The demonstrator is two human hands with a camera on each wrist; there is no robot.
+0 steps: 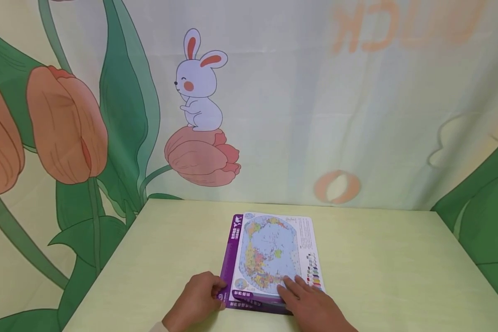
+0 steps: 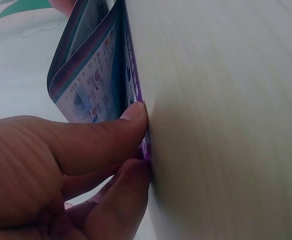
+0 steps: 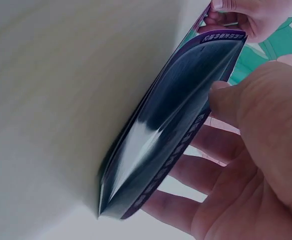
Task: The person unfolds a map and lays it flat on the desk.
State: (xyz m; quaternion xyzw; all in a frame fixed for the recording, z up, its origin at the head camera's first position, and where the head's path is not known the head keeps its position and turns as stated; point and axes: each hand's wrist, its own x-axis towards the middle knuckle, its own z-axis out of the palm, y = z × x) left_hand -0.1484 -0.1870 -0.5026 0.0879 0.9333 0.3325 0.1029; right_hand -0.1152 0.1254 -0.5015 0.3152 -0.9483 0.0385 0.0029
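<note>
A folded world map [image 1: 269,249] with a purple border lies on the table, coloured countries and blue oceans facing up. My left hand [image 1: 199,295] pinches the lower layer's purple edge near the front left corner between thumb and fingers. In the left wrist view, that edge [image 2: 139,95] is close to the tabletop, and the folded layers stand apart above it. My right hand [image 1: 313,304] rests on the front right part of the top layer with its fingers extended. In the right wrist view, its thumb [image 3: 223,97] touches the upper layer's edge; the dark inside shows through the gap.
The pale yellow tabletop [image 1: 398,267] extends on both sides of the map. Behind it hangs a curtain-like backdrop [image 1: 274,115] printed with tulips, large green leaves and a white rabbit [image 1: 201,108].
</note>
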